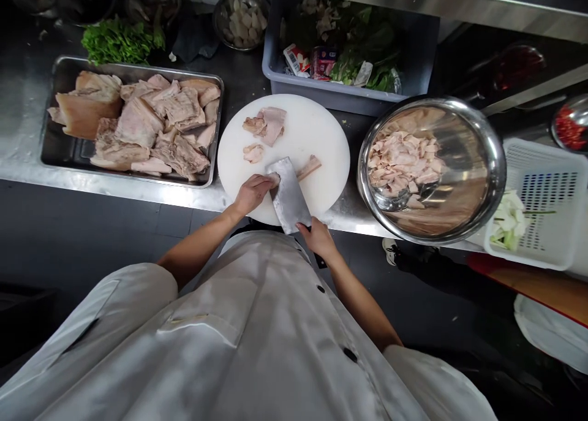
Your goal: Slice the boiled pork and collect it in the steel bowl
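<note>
My right hand [318, 238] is closed round the dark handle of a cleaver [290, 195], its broad blade lying over the round white cutting board [331, 139]. Against the blade's left side, my left hand [255, 191] has its fingers closed on a small piece of meat [274, 179], which the fingers and blade partly hide. A larger slab of meat [267, 125] and a smaller chunk [253, 153] lie farther back on the board. To the right of the blade is a narrow strip of meat [309, 167].
A metal tray [215, 102] of large meat slabs stands left. On the right are a steel bowl [478, 163] of cut meat and a white basket [555, 225] with pale green vegetable pieces. A grey bin [312, 90] of greens, a bowl of garlic [243, 22] and leafy herbs [122, 40] stand behind.
</note>
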Action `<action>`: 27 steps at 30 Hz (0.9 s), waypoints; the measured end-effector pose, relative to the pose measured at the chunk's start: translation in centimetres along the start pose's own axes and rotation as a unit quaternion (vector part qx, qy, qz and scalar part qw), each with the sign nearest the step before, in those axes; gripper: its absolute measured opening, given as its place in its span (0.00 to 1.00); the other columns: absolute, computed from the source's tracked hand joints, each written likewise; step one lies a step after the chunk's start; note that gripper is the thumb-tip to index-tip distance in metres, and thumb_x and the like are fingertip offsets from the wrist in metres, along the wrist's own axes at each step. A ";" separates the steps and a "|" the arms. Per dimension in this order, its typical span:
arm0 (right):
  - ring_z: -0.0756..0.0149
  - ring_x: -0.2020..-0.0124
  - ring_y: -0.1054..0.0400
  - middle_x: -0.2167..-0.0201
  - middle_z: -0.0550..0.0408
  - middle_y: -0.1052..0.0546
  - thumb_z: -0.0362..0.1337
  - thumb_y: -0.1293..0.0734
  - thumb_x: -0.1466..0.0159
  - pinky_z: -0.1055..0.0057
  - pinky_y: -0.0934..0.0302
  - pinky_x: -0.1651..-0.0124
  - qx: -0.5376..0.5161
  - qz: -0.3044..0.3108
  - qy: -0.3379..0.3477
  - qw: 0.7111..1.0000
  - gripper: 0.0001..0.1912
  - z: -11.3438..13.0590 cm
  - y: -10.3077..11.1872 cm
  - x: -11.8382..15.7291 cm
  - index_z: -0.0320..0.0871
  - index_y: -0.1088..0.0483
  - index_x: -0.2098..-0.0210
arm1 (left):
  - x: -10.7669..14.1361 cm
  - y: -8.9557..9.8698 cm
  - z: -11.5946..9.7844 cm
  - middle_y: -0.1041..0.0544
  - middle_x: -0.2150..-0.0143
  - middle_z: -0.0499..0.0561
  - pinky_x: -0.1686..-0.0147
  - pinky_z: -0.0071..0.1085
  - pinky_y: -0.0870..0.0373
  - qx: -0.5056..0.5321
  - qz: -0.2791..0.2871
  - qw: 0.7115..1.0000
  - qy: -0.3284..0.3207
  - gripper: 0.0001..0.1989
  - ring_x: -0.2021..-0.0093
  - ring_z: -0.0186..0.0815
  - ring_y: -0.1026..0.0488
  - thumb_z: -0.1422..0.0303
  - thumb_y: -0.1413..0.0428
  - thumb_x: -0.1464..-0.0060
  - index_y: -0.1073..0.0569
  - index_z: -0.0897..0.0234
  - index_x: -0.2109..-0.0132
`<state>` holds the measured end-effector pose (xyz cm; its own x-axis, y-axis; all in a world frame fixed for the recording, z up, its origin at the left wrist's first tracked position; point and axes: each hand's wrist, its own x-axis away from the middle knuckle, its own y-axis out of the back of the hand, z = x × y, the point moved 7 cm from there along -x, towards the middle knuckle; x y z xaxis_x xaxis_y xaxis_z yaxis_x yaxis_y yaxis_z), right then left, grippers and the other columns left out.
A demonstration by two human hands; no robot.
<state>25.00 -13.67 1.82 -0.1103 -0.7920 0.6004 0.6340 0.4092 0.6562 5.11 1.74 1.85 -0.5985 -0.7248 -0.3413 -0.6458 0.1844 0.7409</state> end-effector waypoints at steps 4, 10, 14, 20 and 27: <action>0.48 0.53 0.22 0.60 0.39 0.19 0.48 0.37 0.25 0.65 0.35 0.55 0.005 -0.009 -0.023 1.000 0.17 2.5 0.0 -1.9 0.39 0.29 0.53 | 0.3 -0.2 -0.5 0.18 0.52 0.58 0.49 0.45 0.23 -0.014 0.009 1.000 -0.011 0.12 0.49 0.42 0.23 0.65 0.46 0.30 0.20 0.62 0.50; 0.51 0.53 0.21 0.59 0.44 0.18 0.43 0.34 0.29 0.66 0.35 0.53 0.000 0.034 0.047 0.998 0.11 -2.8 1.0 2.6 0.42 0.29 0.56 | -1.9 -0.2 2.5 0.21 0.56 0.59 0.49 0.48 0.26 -0.083 0.008 0.993 0.082 0.10 0.52 0.46 0.26 0.69 0.47 0.32 0.21 0.63 0.57; 0.56 0.73 0.23 0.78 0.56 0.23 0.48 0.34 0.32 0.68 0.36 0.65 -0.040 0.102 0.050 0.993 0.13 -8.0 2.8 5.9 0.45 0.30 0.65 | -5.0 2.5 5.5 0.23 0.59 0.57 0.49 0.47 0.27 -0.125 -0.066 0.983 0.114 0.08 0.51 0.47 0.28 0.70 0.47 0.34 0.23 0.62 0.61; 0.61 0.85 0.33 0.85 0.64 0.32 0.52 0.36 0.32 0.68 0.39 0.74 -0.171 0.006 -0.009 0.985 0.14 -6.1 3.2 3.7 0.47 0.33 0.60 | -4.5 1.2 1.1 0.20 0.53 0.56 0.48 0.46 0.24 -0.045 -0.002 0.999 -0.022 0.13 0.51 0.43 0.25 0.65 0.50 0.29 0.21 0.62 0.54; 0.59 0.82 0.32 0.83 0.60 0.29 0.50 0.37 0.29 0.65 0.37 0.69 -0.142 -0.024 -0.015 0.989 0.13 -2.7 3.8 -0.2 0.46 0.32 0.60 | -1.4 -1.8 -1.1 0.17 0.51 0.57 0.49 0.43 0.21 -0.003 0.016 1.000 0.004 0.17 0.51 0.40 0.22 0.60 0.50 0.27 0.19 0.60 0.50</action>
<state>29.49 -13.25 2.94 -0.1653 -0.7924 0.5872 0.8164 0.2240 0.5322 7.63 1.70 1.65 -0.6154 -0.7236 -0.3125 -0.6228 0.2034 0.7555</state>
